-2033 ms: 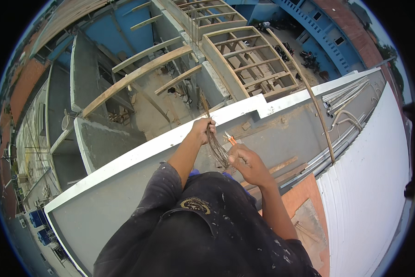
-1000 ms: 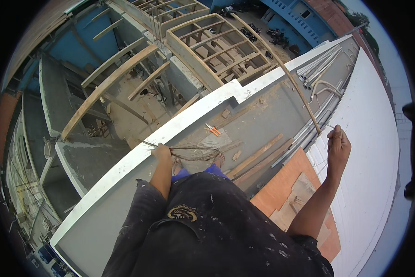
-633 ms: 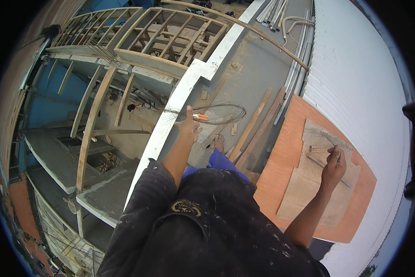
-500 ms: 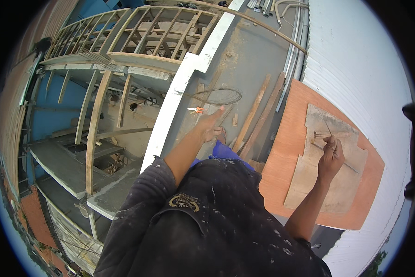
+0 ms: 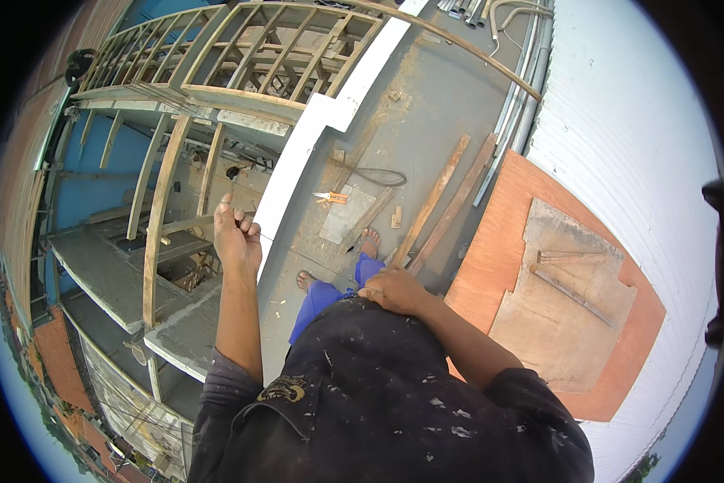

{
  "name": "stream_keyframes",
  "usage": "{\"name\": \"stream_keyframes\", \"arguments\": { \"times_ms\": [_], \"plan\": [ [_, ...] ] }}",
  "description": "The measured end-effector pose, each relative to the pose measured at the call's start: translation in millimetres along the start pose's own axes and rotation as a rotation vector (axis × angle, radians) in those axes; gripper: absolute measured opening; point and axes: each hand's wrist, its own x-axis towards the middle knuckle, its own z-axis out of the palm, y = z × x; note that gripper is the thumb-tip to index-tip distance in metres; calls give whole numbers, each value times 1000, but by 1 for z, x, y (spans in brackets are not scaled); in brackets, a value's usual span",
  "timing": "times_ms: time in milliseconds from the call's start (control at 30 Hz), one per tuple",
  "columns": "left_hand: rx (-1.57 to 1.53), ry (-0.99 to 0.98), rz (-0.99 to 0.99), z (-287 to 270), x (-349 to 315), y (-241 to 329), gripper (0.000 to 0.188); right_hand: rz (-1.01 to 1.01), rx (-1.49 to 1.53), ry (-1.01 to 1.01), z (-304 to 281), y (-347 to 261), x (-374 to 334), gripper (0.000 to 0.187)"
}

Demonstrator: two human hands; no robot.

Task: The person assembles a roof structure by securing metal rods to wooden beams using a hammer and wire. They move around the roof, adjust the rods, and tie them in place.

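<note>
My left hand (image 5: 239,240) is raised over the white ledge, its fingers curled round one end of a thin wire (image 5: 307,258). The strand slants down to the right across my front. Its other end meets my right hand (image 5: 392,290), closed at my waist above the blue trousers (image 5: 314,304). On the grey floor ahead lie a loose coil of wire (image 5: 382,175) and orange-handled snips (image 5: 330,196). The snips rest by a flat grey panel (image 5: 347,213), with their blades pointing left.
A white parapet ledge (image 5: 293,173) separates the floor from a drop on the left, with timber framing (image 5: 169,225) beyond. Long wooden strips (image 5: 450,197) lie ahead. At right, an orange plywood sheet (image 5: 491,217) carries a worn board (image 5: 567,322). Pipes (image 5: 531,97) run beside white corrugated roofing (image 5: 620,105).
My left hand has moved from beside the coil to above the ledge. My right hand has come from over the board to my waist. The wire now stretches between them.
</note>
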Motion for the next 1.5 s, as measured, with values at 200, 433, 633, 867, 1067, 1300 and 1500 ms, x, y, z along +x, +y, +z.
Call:
{"name": "stream_keyframes", "arguments": {
  "times_ms": [200, 433, 633, 867, 1067, 1300, 1500],
  "plan": [
    [282, -238, 140, 8, -62, -4, 35, -266, 212, 191, -80, -54, 83, 55],
    [463, -290, 285, 6, -99, 5, 31, -397, 543, 267, -154, -169, 153, 65],
    [439, -360, 404, -14, -112, 40, 32, -416, 675, 225, -139, -219, 135, 42],
    [360, -525, 362, -32, -132, 84, 27, -507, 461, 398, -112, -254, 100, 42],
    [235, -781, 190, -84, -142, 106, 27, -655, 140, 214, -85, -273, 88, 40],
    [267, -767, 129, -161, -154, 121, 27, -821, -79, 219, -21, -301, 95, 37],
    [433, -630, 335, -228, -163, 136, 25, -846, -302, 242, 37, -334, 112, 37]
  ]
}}
